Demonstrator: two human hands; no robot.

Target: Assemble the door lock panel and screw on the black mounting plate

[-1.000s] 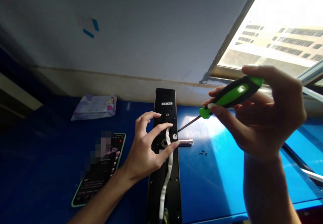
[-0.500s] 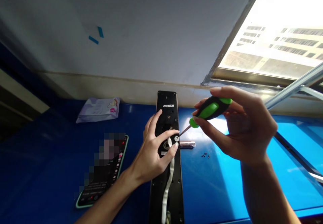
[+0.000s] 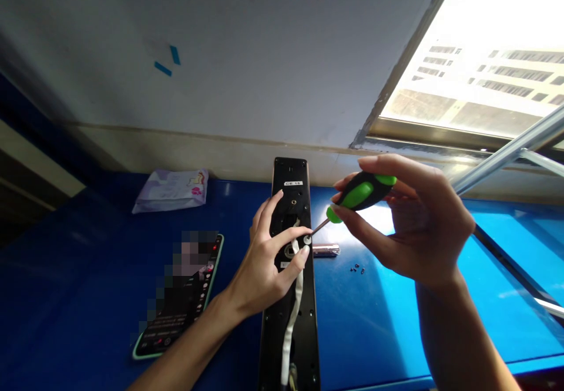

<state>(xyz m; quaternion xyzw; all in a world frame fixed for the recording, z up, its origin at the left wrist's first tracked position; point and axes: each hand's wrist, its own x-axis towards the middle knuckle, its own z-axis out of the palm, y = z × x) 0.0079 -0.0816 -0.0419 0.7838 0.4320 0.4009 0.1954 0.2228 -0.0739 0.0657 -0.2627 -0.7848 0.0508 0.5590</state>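
A long, narrow black panel [image 3: 293, 309] lies on the blue table, with a white label marked "CE 16" near its far end. Down its middle runs a white cable [image 3: 291, 335]. My left hand [image 3: 273, 256] rests on the panel with fingers spread. Its thumb and index finger lie on either side of a small white disc [image 3: 307, 240] by the right edge. In my right hand [image 3: 423, 221] is a green and black screwdriver [image 3: 363, 194], gripped by the handle and slanting down to the left. Its tip meets the panel at or beside the disc; exact contact is hard to see.
Several tiny dark screws [image 3: 358, 269] lie right of the panel. A shiny rose-brown bar [image 3: 326, 250] juts out from its right side. At left are a phone [image 3: 189, 303] and a pale purple packet [image 3: 171, 190]. Behind stands a wall; a metal frame [image 3: 497, 165] is at right.
The view has shifted very slightly. My right hand and the screwdriver are a touch further left. My left hand keeps its place on the panel.
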